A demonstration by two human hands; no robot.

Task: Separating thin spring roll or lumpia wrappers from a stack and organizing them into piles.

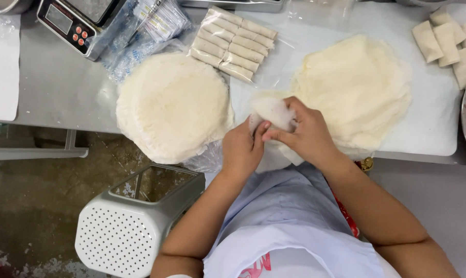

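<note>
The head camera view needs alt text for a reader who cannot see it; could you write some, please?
Seen from above, a person's left hand and right hand fold a thin white wrapper at the edge of a metal table. Round wrapper stacks lie either side, with finished rolls in rows behind and a digital scale at the far left.

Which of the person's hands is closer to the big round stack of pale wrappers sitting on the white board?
Right. The right hand touches the round stack of pale wrappers at its edge; the left hand sits farther left, apart from it.
</note>
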